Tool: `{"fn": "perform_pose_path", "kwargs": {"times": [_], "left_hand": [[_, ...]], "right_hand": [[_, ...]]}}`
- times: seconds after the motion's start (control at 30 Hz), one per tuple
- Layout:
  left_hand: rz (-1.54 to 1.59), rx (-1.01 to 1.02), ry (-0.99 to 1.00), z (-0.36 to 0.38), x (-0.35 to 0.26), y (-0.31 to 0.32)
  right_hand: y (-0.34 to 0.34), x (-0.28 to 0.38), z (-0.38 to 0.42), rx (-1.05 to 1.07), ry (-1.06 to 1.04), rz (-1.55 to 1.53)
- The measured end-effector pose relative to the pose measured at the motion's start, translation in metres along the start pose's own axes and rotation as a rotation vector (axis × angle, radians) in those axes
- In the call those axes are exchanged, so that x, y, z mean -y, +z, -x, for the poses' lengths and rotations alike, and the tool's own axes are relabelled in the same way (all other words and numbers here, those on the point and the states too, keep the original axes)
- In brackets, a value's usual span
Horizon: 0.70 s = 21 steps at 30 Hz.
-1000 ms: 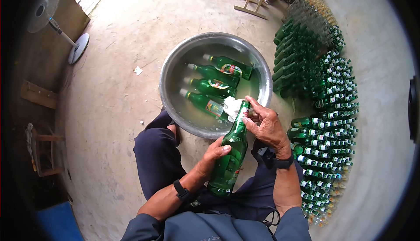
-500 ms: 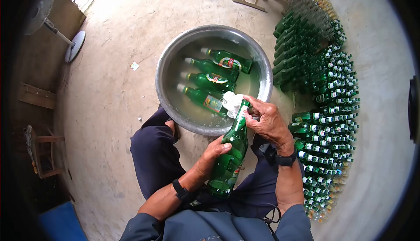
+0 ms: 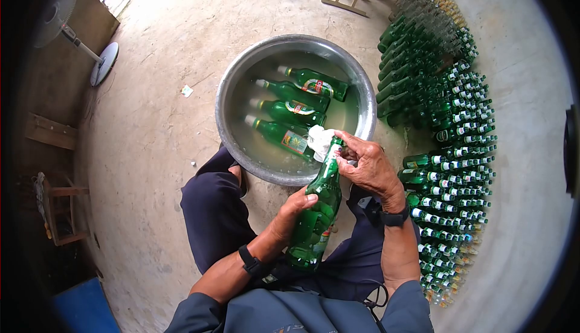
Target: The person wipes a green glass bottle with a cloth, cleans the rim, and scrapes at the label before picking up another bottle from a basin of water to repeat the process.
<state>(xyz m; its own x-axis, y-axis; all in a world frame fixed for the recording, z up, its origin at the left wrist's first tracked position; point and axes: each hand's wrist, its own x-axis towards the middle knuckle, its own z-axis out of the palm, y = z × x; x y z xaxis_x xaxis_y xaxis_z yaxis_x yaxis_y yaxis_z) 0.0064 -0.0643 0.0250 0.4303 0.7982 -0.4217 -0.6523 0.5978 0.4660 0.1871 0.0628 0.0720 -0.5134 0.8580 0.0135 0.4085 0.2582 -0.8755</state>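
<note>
A green glass bottle (image 3: 315, 227) slants between my hands, its neck pointing away toward the basin. My left hand (image 3: 291, 213) is wrapped round the bottle's body, thumb on top. At the neck, my right hand (image 3: 367, 167) is closed, with thumb and fingers pinching by the white neck label. A white crumpled cloth (image 3: 320, 144) shows just beyond the bottle's mouth, over the basin's near side; whether the right fingers hold it cannot be made out. Several green bottles (image 3: 293, 114) lie in cloudy water inside the metal basin (image 3: 225, 121).
Many green bottles (image 3: 450, 182) stand in rows along the wall on the right. A fan base (image 3: 104, 64) stands at the far left, above a wooden chair (image 3: 63, 209). A person's feet and a wooden stool (image 3: 344, 4) are at the top.
My right fingers have shifted very slightly at the bottle's neck, and the bottle has moved a touch. The basin and the bottles in it look the same.
</note>
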Motion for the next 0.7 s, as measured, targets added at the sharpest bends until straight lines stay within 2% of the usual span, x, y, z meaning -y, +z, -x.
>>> {"fn": "perform_pose_path", "kwargs": {"times": [0.33, 0.4, 0.53, 0.6, 0.7], "left_hand": [[0.032, -0.047, -0.036, 0.002, 0.000, 0.000], [0.006, -0.024, -0.043, 0.002, -0.001, 0.001], [-0.017, -0.022, -0.004, 0.000, 0.001, 0.001], [-0.053, -0.023, -0.016, 0.001, -0.001, 0.001], [-0.038, -0.033, -0.028, 0.001, 0.001, 0.000]], "right_hand": [[0.002, -0.010, -0.007, -0.002, -0.050, 0.120], [-0.003, -0.001, -0.005, 0.039, 0.085, 0.068], [-0.001, -0.012, -0.002, 0.012, 0.065, -0.098], [-0.003, -0.010, -0.004, 0.035, 0.092, 0.040], [0.000, -0.009, -0.006, 0.008, 0.093, 0.090]]}}
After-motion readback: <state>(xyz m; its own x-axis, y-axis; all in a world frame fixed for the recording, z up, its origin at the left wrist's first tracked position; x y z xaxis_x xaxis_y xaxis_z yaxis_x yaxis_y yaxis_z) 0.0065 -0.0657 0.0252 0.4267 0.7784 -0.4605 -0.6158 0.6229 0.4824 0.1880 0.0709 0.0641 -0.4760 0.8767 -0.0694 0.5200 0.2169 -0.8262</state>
